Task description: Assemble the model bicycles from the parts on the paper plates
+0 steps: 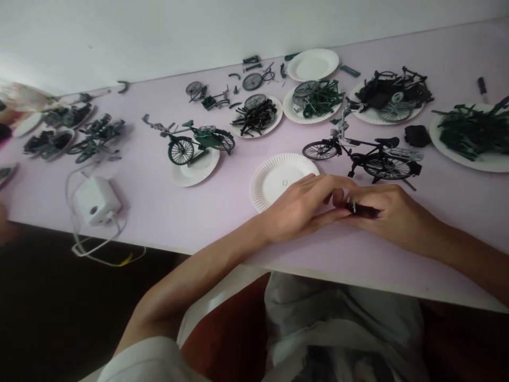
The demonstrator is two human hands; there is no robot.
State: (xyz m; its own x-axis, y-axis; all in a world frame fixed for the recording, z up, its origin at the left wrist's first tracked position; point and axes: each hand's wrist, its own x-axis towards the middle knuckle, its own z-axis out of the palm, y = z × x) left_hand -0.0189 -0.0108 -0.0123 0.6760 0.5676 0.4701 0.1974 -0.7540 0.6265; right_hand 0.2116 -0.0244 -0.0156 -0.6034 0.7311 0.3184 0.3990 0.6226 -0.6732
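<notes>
Close to the table's front edge, my right hand [393, 215] is closed around a small dark part [366, 211] with a silvery bit at its end. My left hand [304, 209] meets it there, with thumb and fingertips pinched at that end. The fingers hide most of the part, so its kind does not show. Just beyond my hands stands a black model bicycle [387, 164] with a silver rear rack. Partly behind my left hand lies a white paper plate [264, 178] with a tiny part [284, 183] on it.
A green model bicycle [207, 139] stands over another paper plate [194, 178]. Plates piled with bicycle parts [256, 116] line the back and right, near a screwdriver [482, 87]. A white power adapter [97, 199] with cables sits at left; another person's hand [3, 220] shows there.
</notes>
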